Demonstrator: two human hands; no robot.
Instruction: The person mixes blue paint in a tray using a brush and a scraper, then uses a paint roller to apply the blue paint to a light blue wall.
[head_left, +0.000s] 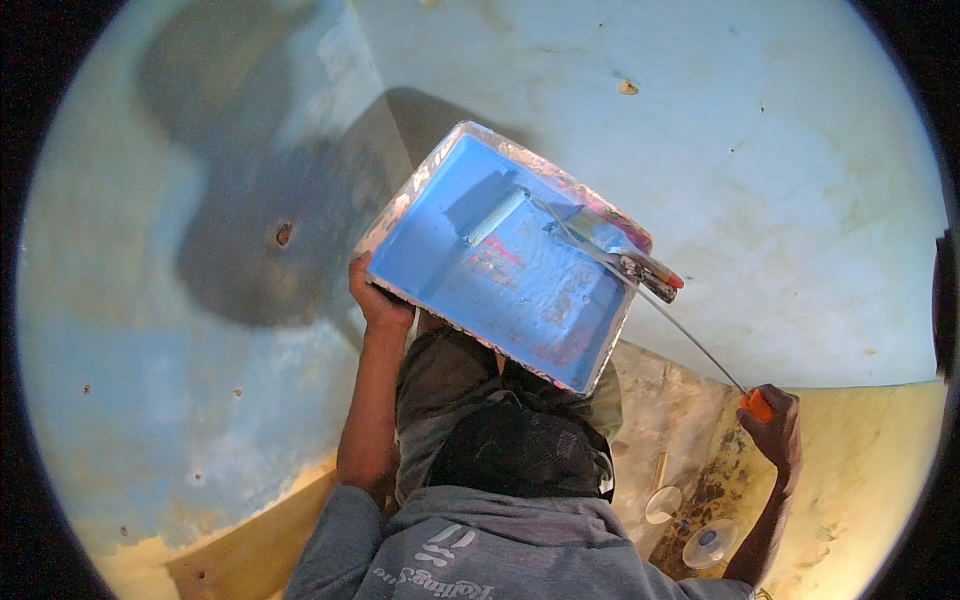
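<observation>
A paint tray with a paint-crusted rim is held tilted before my torso, its inside coated in light blue paint. My left hand grips its lower left corner, some fingers hidden beneath. Inside lies the small sleeve of a paint roller, wet with blue paint. From it a thin metal rod crosses the tray's right rim to an orange handle, around which my right hand is closed. A paintbrush with a red-tipped handle rests over that rim, beside what looks like a second, paint-stained handle.
Patchy blue walls meet in a corner beyond the tray, with a chipped hole at left. Lower down the right wall turns yellow. On the stained floor stand a round pale item and a clear round container.
</observation>
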